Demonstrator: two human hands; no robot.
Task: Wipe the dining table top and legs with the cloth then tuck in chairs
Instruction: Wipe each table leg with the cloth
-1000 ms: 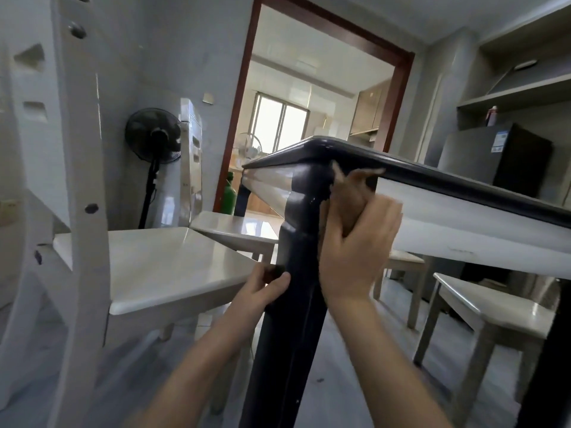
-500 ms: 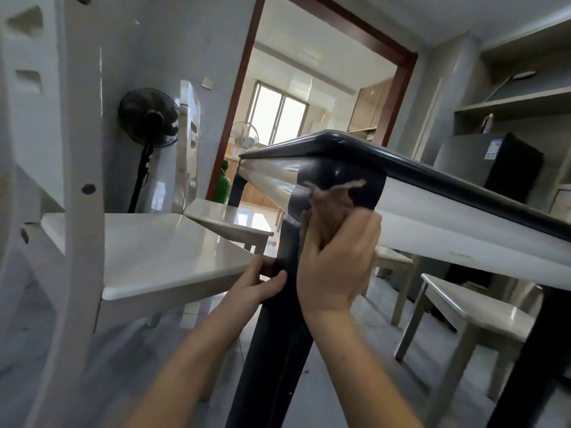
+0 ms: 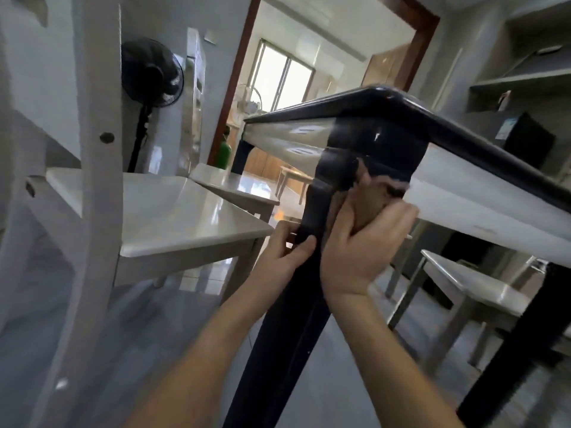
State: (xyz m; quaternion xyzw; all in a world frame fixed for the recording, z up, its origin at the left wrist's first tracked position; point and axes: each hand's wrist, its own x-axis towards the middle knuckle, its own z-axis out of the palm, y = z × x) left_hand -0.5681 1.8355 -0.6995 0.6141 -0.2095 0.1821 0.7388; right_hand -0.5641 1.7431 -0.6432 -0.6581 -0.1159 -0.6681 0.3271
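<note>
I look up from low down at a corner of the dining table [image 3: 482,140], which has a dark rim and a pale apron. Its dark leg [image 3: 287,329] runs down the middle of the view. My right hand [image 3: 361,245] grips a brown cloth [image 3: 375,205] and presses it against the top of the leg, just below the apron. My left hand [image 3: 281,261] grips the leg's left side a little lower, thumb across its front. A white chair [image 3: 173,211] stands close on the left, its seat almost touching the leg.
A second white seat [image 3: 234,186] sits behind the first. Another white chair [image 3: 472,285] stands under the table on the right, beside a second dark leg [image 3: 531,332]. A black standing fan [image 3: 151,78], an open doorway and wall shelves lie further back.
My right hand with the cloth has slid down from the table's corner to the top of the leg. My left hand keeps its hold on the leg. The view has tilted.
</note>
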